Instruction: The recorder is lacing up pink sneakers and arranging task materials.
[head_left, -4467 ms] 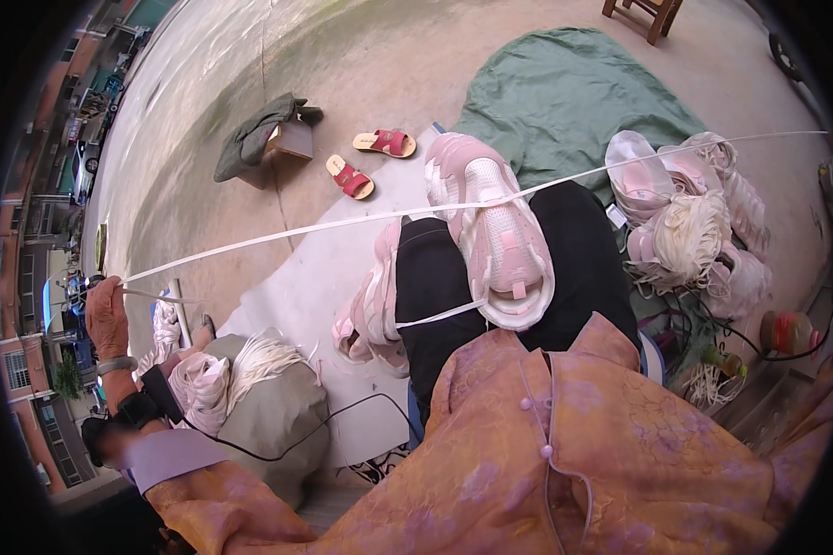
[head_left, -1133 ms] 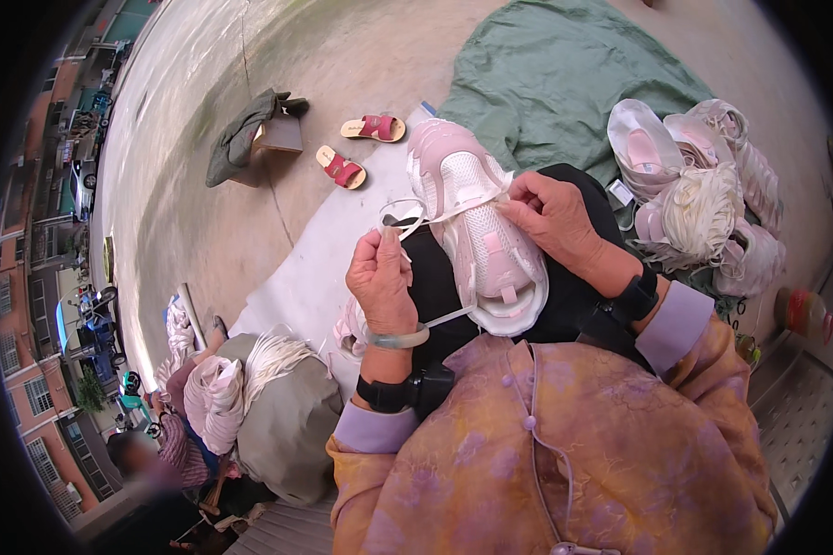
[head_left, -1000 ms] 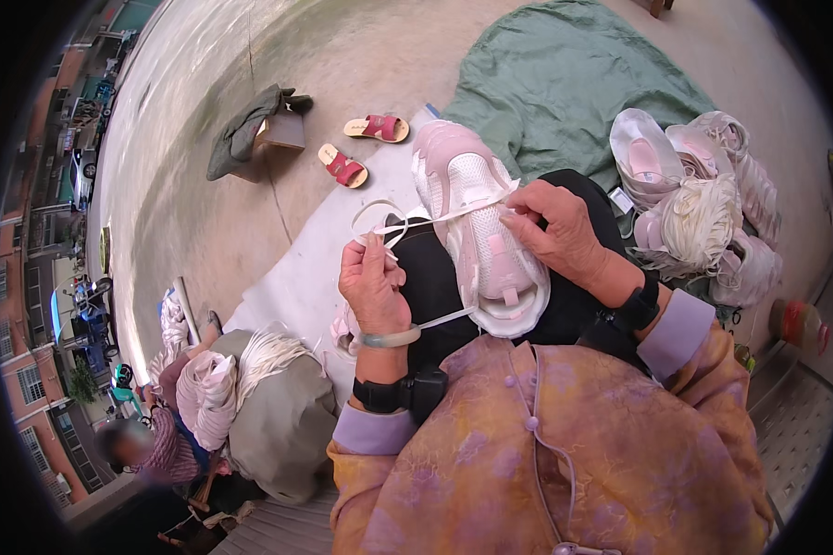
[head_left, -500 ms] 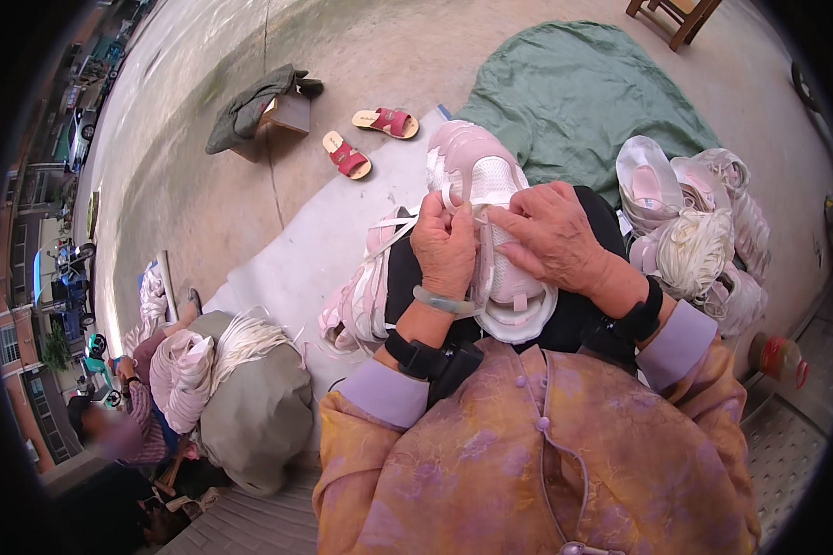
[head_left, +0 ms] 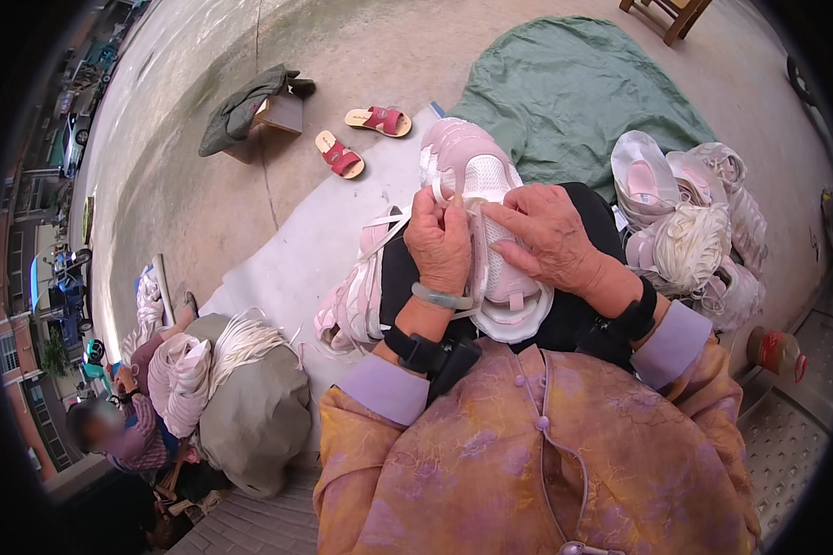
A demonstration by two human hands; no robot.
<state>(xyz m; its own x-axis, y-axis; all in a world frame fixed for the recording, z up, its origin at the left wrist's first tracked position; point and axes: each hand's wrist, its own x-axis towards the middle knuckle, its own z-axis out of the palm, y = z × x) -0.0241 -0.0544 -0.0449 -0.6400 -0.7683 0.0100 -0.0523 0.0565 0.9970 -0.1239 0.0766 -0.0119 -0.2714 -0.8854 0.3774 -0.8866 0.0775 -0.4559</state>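
Observation:
A pink and white sneaker (head_left: 491,174) rests on my lap, its toe pointing away from me and its heel toward my body. My left hand (head_left: 438,245) is closed in a pinch on a white shoelace (head_left: 440,191) at the left eyelet edge, just behind the toe. With bent fingers my right hand (head_left: 548,239) grips the right side of the shoe's throat. Its fingertips press beside the padded tongue, and what lies right under them is partly hidden. More pink and white sneakers with loose laces (head_left: 354,301) lie against my left leg.
Several sneakers and a bundle of white laces (head_left: 692,245) are heaped at my right. Laces and pink shoe pieces lie on a covered mound (head_left: 254,407) at left, by a seated person (head_left: 137,430). Ahead are red slippers (head_left: 342,155), a draped box (head_left: 278,114) and green cloth (head_left: 574,92).
The white lace strip that stretched between my hands shows less now. My hands stay nearly in place on the sneaker, and the whole view has shifted slightly.

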